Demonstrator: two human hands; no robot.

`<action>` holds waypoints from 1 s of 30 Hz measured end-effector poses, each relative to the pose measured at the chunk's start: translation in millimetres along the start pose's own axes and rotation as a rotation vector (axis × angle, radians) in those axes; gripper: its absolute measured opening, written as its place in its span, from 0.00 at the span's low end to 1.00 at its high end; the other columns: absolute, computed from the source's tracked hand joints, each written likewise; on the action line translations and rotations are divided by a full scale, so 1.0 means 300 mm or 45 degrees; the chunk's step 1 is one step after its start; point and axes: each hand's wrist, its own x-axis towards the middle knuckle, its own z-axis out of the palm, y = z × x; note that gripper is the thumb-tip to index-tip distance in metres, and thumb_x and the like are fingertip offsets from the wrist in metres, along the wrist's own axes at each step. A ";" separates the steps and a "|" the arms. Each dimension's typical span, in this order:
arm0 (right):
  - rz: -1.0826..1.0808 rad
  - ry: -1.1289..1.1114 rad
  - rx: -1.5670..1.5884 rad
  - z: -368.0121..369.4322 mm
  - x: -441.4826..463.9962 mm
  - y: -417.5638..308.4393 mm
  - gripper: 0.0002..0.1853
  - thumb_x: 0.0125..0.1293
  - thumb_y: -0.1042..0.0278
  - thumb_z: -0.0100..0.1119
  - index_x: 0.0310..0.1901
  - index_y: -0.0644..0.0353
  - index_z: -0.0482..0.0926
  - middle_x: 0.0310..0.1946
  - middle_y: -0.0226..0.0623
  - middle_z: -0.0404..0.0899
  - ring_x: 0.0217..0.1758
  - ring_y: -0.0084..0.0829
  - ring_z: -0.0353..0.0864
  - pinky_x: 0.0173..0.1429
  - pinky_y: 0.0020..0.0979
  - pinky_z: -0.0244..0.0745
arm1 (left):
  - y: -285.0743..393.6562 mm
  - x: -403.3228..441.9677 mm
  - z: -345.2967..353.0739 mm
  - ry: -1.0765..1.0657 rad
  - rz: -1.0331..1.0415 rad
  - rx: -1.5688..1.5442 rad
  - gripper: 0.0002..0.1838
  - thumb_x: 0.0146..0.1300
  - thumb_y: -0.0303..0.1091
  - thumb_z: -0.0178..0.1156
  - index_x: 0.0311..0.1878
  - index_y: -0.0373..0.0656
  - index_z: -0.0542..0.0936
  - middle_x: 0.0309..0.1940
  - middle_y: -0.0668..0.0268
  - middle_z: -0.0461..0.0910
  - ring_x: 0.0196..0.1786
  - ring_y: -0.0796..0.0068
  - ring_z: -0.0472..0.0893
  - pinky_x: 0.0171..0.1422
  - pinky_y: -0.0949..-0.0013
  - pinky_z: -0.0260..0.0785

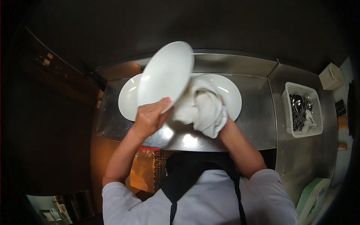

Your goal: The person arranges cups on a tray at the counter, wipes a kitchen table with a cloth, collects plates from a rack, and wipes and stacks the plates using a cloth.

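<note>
My left hand (pixel 150 117) grips the lower edge of a white oval plate (pixel 166 75), which is raised and tilted above the steel counter (pixel 255 112). A bunched white cloth (pixel 206 108) covers most of my right hand (pixel 225 123), whose fingers are hidden in its folds. The cloth is close to the raised plate's lower right side; whether they touch is unclear. One white plate (pixel 128 98) lies on the counter at the left, partly behind the raised plate. Another white plate (pixel 230 95) rests at the right, partly hidden by the cloth.
A white perforated basket (pixel 288 108) of spoons and other cutlery stands on the counter at the right. Beyond it is a pale box (pixel 330 77). A green-and-white object (pixel 313 197) sits at the lower right. A raised steel ledge (pixel 232 64) runs along the back.
</note>
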 end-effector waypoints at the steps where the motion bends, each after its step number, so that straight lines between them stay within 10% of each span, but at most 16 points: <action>1: -0.203 0.079 -0.465 -0.041 -0.015 -0.052 0.28 0.65 0.50 0.58 0.61 0.59 0.75 0.54 0.43 0.79 0.56 0.41 0.79 0.62 0.39 0.74 | -0.033 -0.044 -0.011 -0.044 -0.074 0.069 0.14 0.58 0.24 0.69 0.48 0.36 0.82 0.40 0.51 0.87 0.38 0.56 0.88 0.40 0.62 0.82; 4: -0.585 0.238 -1.328 -0.131 -0.036 -0.166 0.30 0.61 0.50 0.62 0.60 0.59 0.76 0.55 0.44 0.79 0.58 0.43 0.78 0.65 0.41 0.71 | -0.125 -0.171 -0.020 -0.181 -0.267 0.237 0.13 0.60 0.27 0.68 0.48 0.37 0.82 0.38 0.51 0.87 0.36 0.54 0.88 0.39 0.60 0.81; 14: -0.636 0.071 -1.164 -0.187 -0.032 -0.173 0.27 0.62 0.54 0.64 0.59 0.62 0.77 0.55 0.43 0.78 0.57 0.43 0.78 0.64 0.40 0.72 | -0.223 -0.365 0.053 -0.404 -0.457 0.341 0.10 0.64 0.30 0.63 0.48 0.41 0.79 0.37 0.57 0.86 0.34 0.54 0.85 0.36 0.55 0.79; 22: 0.024 0.239 0.432 -0.258 -0.138 -0.089 0.28 0.70 0.52 0.53 0.64 0.65 0.72 0.60 0.45 0.76 0.61 0.41 0.78 0.65 0.39 0.73 | -0.237 -0.379 0.087 -0.579 -0.527 0.415 0.14 0.65 0.41 0.63 0.46 0.42 0.78 0.44 0.60 0.84 0.38 0.56 0.85 0.34 0.57 0.78; 26: 0.112 0.410 0.707 -0.384 -0.176 -0.028 0.29 0.74 0.52 0.48 0.66 0.67 0.70 0.62 0.46 0.75 0.63 0.40 0.78 0.65 0.39 0.74 | -0.235 -0.391 0.096 -0.585 -0.619 0.396 0.21 0.66 0.41 0.62 0.58 0.42 0.77 0.58 0.50 0.78 0.56 0.50 0.80 0.59 0.52 0.73; 29: 0.239 0.438 0.105 -0.589 -0.221 0.056 0.27 0.76 0.55 0.46 0.66 0.69 0.70 0.61 0.44 0.76 0.62 0.36 0.77 0.65 0.36 0.74 | -0.157 -0.341 0.116 -0.379 -0.534 0.390 0.32 0.62 0.45 0.66 0.66 0.39 0.74 0.68 0.47 0.70 0.74 0.45 0.64 0.80 0.43 0.47; 30: 0.330 0.453 -0.295 -0.542 -0.181 0.015 0.24 0.74 0.60 0.49 0.63 0.69 0.72 0.59 0.43 0.77 0.61 0.35 0.78 0.64 0.35 0.73 | -0.114 -0.314 0.161 -0.216 -0.410 0.295 0.32 0.56 0.47 0.70 0.61 0.41 0.78 0.64 0.50 0.75 0.70 0.47 0.71 0.77 0.44 0.54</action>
